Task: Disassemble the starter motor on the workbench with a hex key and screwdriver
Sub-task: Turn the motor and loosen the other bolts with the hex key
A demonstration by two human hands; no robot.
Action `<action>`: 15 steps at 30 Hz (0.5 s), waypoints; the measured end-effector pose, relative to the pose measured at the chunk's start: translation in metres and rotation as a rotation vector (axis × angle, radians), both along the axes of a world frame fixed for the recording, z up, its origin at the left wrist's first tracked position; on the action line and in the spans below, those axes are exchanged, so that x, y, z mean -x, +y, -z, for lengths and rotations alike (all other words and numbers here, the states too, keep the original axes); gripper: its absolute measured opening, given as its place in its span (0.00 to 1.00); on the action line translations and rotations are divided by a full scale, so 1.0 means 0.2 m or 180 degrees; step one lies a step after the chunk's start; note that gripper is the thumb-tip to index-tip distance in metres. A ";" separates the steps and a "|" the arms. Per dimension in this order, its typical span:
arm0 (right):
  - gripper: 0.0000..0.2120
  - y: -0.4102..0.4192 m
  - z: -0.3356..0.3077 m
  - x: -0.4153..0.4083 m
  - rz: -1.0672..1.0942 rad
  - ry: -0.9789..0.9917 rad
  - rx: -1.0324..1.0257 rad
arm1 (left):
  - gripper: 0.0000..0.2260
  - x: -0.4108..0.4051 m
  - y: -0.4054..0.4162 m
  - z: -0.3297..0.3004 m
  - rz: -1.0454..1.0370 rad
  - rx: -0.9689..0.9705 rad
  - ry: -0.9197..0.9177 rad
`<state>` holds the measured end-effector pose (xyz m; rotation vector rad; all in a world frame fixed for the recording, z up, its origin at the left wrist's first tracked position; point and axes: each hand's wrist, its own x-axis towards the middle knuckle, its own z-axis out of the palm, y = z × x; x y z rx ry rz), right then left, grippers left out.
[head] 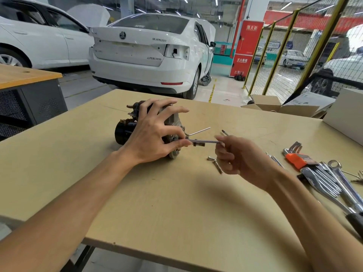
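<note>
Tan wooden worktop (176, 203), bare near the front edge, two bare forearms reaching in over it. Right hand (241, 160) mid-worktop, blurred, fingers curled shut around the end of a hex key (208, 141) held level, pointing left into the motor. Two loose bolts (215, 163) lie crossed just left of that hand. Left hand (155, 132) is spread over the starter motor (125, 132), thumb and forefinger pinched at the spot where the key enters; other fingers splayed apart. A second hex key (198, 132) sticks out of the motor just above the held one. One starter motor, toward the back-left of the worktop: black round body, grey cast housing, rusty studs at the far end. Along the right edge: hex key set in an orange holder (296, 157), a bunch of chrome wrenches (330, 179). At the far right corner, a white box (345, 116) and an open cardboard box (275, 107). Beyond: garage floor, two white cars (149, 55), red cabinet (247, 48), yellow mesh fence (290, 55).
</note>
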<state>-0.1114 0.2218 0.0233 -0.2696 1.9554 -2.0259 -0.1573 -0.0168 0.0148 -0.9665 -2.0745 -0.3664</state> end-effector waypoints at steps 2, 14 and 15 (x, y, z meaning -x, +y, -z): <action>0.12 0.00 0.00 -0.01 -0.0141 -0.0085 0.0268 | 0.13 0.00 0.00 0.00 0.0006 -0.0009 0.0007; 0.14 -0.04 0.02 -0.01 0.0235 -0.0459 0.0482 | 0.15 0.01 0.00 0.01 -0.0075 -0.0010 0.0182; 0.11 -0.05 0.01 -0.01 0.0248 -0.0508 0.0582 | 0.15 0.02 0.00 0.01 -0.0088 -0.0013 0.0175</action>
